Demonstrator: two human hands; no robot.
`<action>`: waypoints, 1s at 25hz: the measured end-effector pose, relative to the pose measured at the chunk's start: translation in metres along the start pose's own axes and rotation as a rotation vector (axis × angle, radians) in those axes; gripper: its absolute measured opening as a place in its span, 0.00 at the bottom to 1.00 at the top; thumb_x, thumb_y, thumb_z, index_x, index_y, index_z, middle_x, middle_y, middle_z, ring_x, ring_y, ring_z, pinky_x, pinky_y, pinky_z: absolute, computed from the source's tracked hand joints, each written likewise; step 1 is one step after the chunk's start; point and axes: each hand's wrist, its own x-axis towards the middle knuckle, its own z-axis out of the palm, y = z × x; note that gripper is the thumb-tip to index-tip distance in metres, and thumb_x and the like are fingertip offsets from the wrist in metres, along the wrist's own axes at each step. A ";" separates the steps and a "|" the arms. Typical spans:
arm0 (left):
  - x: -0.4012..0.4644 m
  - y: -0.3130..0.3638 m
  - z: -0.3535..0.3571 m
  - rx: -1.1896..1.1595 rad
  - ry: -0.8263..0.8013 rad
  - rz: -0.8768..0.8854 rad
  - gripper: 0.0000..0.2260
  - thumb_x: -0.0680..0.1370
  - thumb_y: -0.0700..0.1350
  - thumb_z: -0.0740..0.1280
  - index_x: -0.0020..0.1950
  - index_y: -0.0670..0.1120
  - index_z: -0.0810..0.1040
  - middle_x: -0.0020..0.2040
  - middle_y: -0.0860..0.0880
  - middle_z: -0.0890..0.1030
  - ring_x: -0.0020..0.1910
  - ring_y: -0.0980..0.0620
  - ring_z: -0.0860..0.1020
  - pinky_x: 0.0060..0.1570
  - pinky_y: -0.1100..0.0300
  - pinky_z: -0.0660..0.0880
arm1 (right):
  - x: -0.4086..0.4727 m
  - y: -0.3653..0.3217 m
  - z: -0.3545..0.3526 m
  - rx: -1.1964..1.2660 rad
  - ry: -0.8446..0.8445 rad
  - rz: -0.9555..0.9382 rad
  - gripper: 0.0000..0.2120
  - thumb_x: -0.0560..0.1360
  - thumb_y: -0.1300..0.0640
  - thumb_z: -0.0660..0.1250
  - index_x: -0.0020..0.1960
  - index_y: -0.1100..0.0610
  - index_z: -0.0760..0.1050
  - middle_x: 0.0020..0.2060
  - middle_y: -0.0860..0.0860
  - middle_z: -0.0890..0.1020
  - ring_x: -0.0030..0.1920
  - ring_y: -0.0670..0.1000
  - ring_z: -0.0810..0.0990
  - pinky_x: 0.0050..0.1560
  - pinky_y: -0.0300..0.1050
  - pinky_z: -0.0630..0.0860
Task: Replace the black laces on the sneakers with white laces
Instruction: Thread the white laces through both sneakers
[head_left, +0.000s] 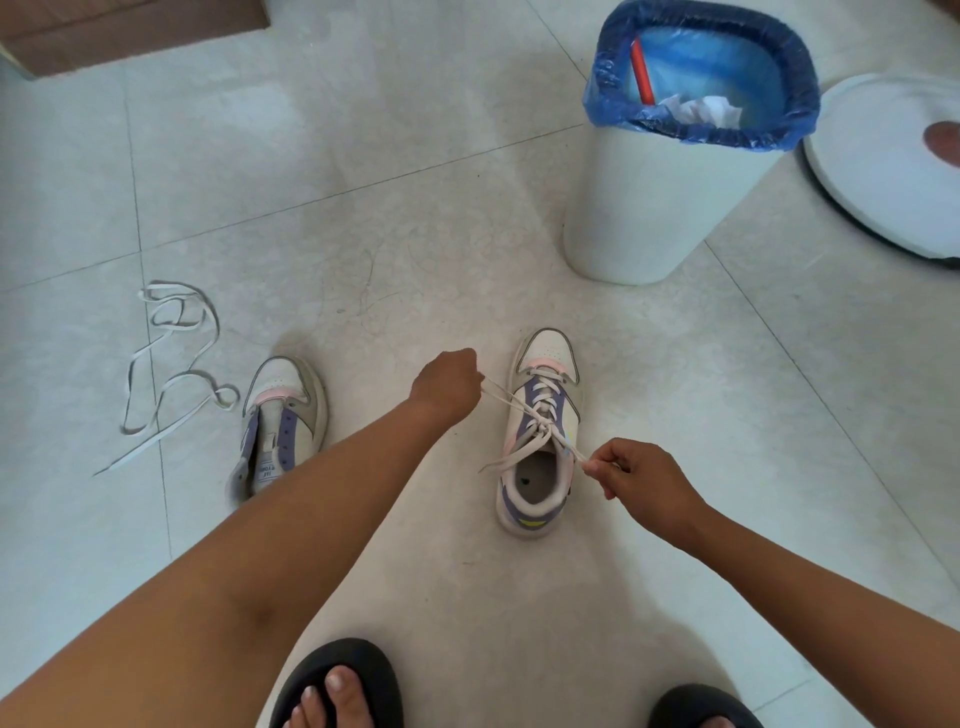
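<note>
Two white, purple and pink sneakers stand on the tiled floor. The right sneaker (543, 431) is threaded with a white lace (540, 415). My left hand (449, 387) grips one end of that lace, pulled out to the left of the shoe. My right hand (631, 473) pinches the other end, pulled out to the right beside the shoe's opening. The left sneaker (280, 421) has no lace in its eyelets. A loose white lace (171, 369) lies coiled on the floor to its left. No black lace shows.
A white bin (670, 171) with a blue liner stands behind the right sneaker. A white round lid or stool (883, 171) lies at the far right. A brown cardboard box (130, 31) sits at the top left. My feet in black slippers (337, 686) are at the bottom.
</note>
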 end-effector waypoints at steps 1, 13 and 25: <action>-0.001 -0.002 0.001 0.046 0.008 0.015 0.09 0.81 0.42 0.58 0.49 0.38 0.73 0.51 0.39 0.79 0.45 0.45 0.76 0.39 0.59 0.66 | 0.000 0.002 -0.002 -0.006 -0.005 0.003 0.11 0.76 0.54 0.66 0.35 0.53 0.74 0.26 0.46 0.77 0.24 0.39 0.71 0.29 0.32 0.65; -0.057 -0.083 -0.045 -0.023 -0.017 0.073 0.08 0.78 0.49 0.66 0.51 0.46 0.77 0.42 0.50 0.75 0.44 0.50 0.74 0.44 0.57 0.69 | -0.018 -0.021 0.022 -0.238 0.013 -0.115 0.29 0.76 0.46 0.63 0.72 0.50 0.55 0.59 0.51 0.65 0.50 0.53 0.75 0.43 0.44 0.72; -0.170 -0.180 -0.031 -0.331 0.112 -0.510 0.25 0.79 0.47 0.63 0.75 0.46 0.59 0.66 0.42 0.68 0.64 0.45 0.70 0.60 0.55 0.69 | 0.090 -0.109 0.038 -0.610 -0.142 -0.165 0.24 0.80 0.59 0.55 0.74 0.57 0.54 0.57 0.61 0.70 0.54 0.61 0.75 0.52 0.47 0.71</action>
